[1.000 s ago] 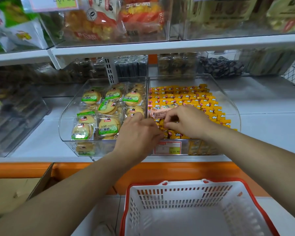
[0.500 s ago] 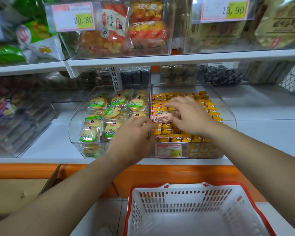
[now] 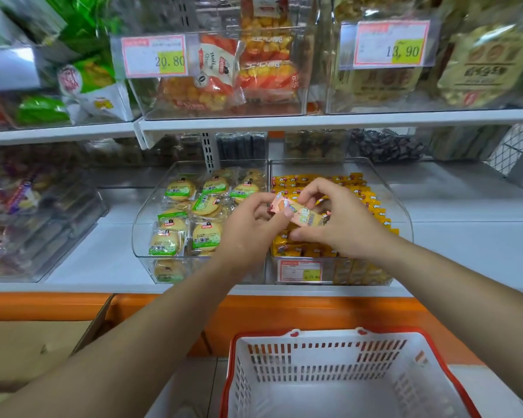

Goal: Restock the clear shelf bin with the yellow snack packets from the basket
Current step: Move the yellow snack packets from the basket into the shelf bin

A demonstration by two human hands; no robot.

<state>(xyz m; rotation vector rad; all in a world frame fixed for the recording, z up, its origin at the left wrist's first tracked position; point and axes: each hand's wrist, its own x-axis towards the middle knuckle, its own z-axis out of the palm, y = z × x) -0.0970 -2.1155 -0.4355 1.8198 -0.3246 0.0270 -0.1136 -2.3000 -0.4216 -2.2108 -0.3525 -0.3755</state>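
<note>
A clear shelf bin (image 3: 400,203) on the lower shelf holds rows of yellow snack packets (image 3: 372,203). Over it, both hands hold one pale orange-pink packet (image 3: 299,211) lifted above the rows. My left hand (image 3: 251,224) pinches its left end between thumb and fingers. My right hand (image 3: 341,218) grips its right end, thumb underneath. The white basket with a red rim (image 3: 338,375) stands below the shelf at the bottom of the view, and its visible inside shows no packets.
A second clear bin (image 3: 142,230) of green-labelled round biscuits adjoins on the left. More bins with bagged snacks and price tags (image 3: 154,55) line the upper shelf. An orange ledge (image 3: 284,312) runs under the shelf, and a cardboard box (image 3: 27,351) sits lower left.
Both hands have lifted from the front rows of yellow packets, and the pale orange-pink packet has come up between them. The view has tilted upward.
</note>
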